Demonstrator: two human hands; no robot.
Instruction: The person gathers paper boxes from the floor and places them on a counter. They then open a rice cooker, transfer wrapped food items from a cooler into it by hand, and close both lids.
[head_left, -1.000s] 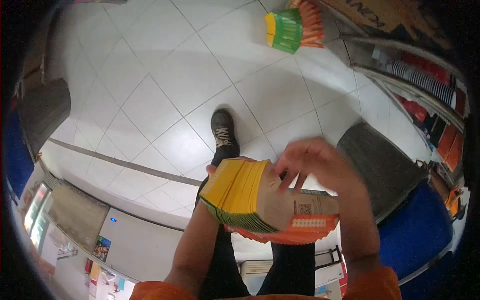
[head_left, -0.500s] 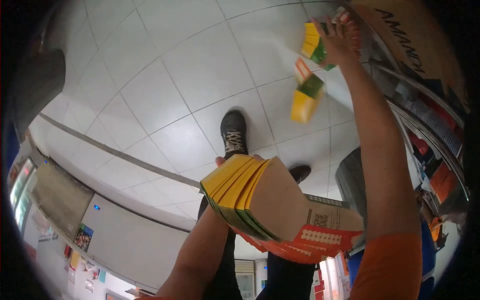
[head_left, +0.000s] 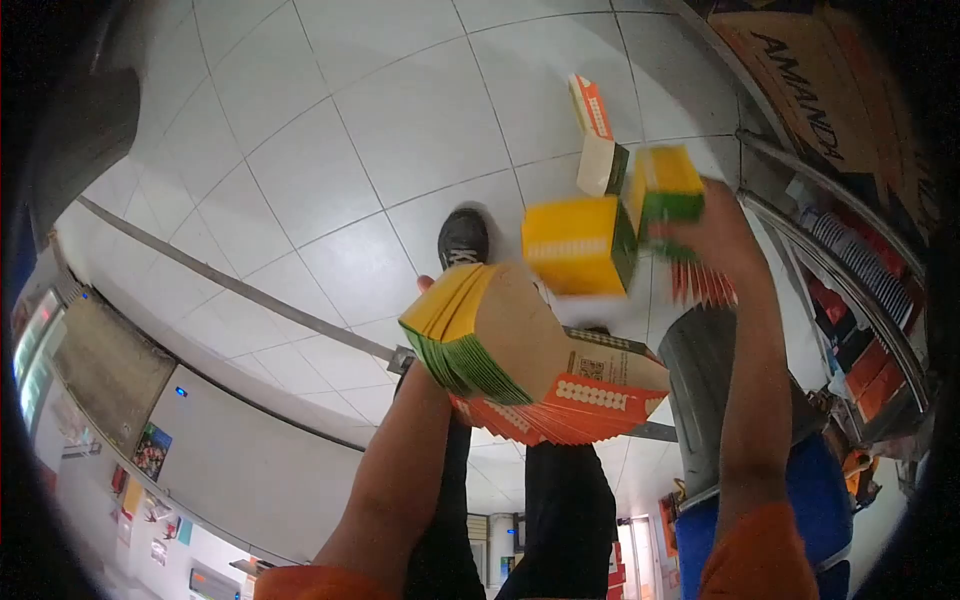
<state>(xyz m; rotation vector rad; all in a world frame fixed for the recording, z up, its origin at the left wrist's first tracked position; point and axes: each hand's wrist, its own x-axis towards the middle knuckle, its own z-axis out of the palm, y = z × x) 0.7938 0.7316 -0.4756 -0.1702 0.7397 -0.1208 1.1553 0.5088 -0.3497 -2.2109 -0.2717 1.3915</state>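
Note:
A thick stack of nested cardboard cartons (head_left: pixel 520 320), yellow and green with orange-red edges, rests fanned out in my left hand (head_left: pixel 424 284). Only the thumb of that hand shows at the stack's far side; its other fingers are hidden beneath. My right hand (head_left: pixel 725 235), smeared by motion, grips a smaller bunch of the same cartons (head_left: pixel 667 172). Between the hands is a loose yellow carton (head_left: pixel 572 245), blurred, seemingly in the air. Just beyond it, another loose carton (head_left: pixel 600 165) shows its plain side and an orange panel.
Pale floor tiles (head_left: pixel 400 130) spread ahead, with my shoe (head_left: pixel 463 238) on them. A large cardboard box marked AMANDA (head_left: pixel 800 90) and a metal-framed rack (head_left: pixel 850 290) stand at right. A blue seat (head_left: pixel 770 500) is by my right arm; a white panel (head_left: pixel 270 420) lies left.
My right hand has come back toward me with its bunch of cartons. Two loose cartons now show separately near it. The stack in my left hand has shifted up and slightly left.

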